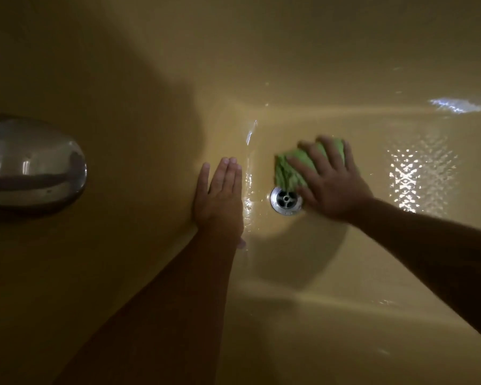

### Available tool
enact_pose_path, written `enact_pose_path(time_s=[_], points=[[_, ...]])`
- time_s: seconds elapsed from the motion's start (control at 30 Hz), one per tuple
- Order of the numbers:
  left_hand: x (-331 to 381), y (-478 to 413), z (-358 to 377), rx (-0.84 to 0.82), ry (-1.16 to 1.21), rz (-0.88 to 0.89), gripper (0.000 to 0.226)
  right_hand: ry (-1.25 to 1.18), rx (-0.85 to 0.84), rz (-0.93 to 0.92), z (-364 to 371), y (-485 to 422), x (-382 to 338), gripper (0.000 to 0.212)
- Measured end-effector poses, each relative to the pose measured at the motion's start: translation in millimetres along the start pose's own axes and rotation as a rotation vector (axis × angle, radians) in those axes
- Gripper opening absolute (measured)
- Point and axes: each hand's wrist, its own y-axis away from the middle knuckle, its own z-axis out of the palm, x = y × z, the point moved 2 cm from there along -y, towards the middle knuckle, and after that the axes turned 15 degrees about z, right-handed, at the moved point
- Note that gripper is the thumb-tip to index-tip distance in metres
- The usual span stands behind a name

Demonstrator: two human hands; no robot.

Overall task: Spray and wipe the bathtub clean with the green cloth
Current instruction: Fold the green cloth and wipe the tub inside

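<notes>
I look down into a yellow bathtub [303, 65] with a wet, shiny floor. My right hand [331, 182] lies flat with spread fingers on the green cloth [288, 169] and presses it onto the tub floor, just above the metal drain [286, 200]. The cloth's lower edge reaches the drain's rim. My left hand [218, 198] rests flat, fingers straight and together, against the tub's end wall left of the drain. No spray bottle is in view.
A round chrome overflow cover [34, 165] sits on the end wall at the far left. Light glints on the wet floor at the right [417, 176]. The tub's side walls rise above and below the hands.
</notes>
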Motion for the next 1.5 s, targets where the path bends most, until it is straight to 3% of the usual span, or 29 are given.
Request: enact_pose_path(time_s=[0.2, 0.33, 0.43, 0.57, 0.67, 0.77, 0.87, 1.03, 1.23, 1.33, 1.5], points=[[4.7, 4.1, -0.9, 0.014, -0.009, -0.016, 0.165, -0.114, 0.062, 0.307, -7.7, -50.6, -69.5, 0.067], [0.7, 21.6, 1.9, 0.003, -0.018, 0.005, 0.151, -0.182, -0.046, 0.066, 17.2, 34.6, -109.6, 0.066], [0.7, 42.0, 1.6, 0.027, 0.041, 0.005, 0.107, -0.156, -0.18, -0.032, 26.8, 107.3, -121.8, 0.063], [6.9, 64.3, -7.5, 0.066, 0.304, -0.056, 0.085, -0.124, -0.226, -0.138, 15.1, 150.4, -100.0, 0.06], [14.5, 79.0, -19.8, 0.144, 0.856, -0.176, 0.064, -0.247, -0.305, 0.009, -10.1, 152.2, -80.5, 0.056], [37.4, 103.2, -47.9, 0.171, 1.553, -0.263, 0.066, -0.722, -0.441, 0.29, -56.7, 154.2, -66.7, 0.043], [63.2, 137.0, -97.6, 0.236, 1.886, -0.285, 0.057, -1.043, -0.447, 0.462, -124.7, 168.7, -49.7, 0.024], [96.1, 210.6, -189.1, 0.357, 1.914, -0.129, 0.058, -1.242, -0.334, 0.569, -247.4, 220.5, -6.5, 0.022], [116.3, 310.0, -298.3, 0.601, 1.846, -0.019, 0.028, -1.49, -0.376, 0.643, -401.2, 281.0, 67.8, 0.027], [132.8, 363.7, -346.6, 0.668, 1.99, 0.076, 0.021, -1.601, -0.417, 0.665, -470.4, 308.5, 109.9, 0.028], [169.1, 451.1, -419.4, 0.706, 2.0, 0.161, 0.029, -1.567, -0.402, 0.532, -567.6, 361.9, 158.3, 0.025]])
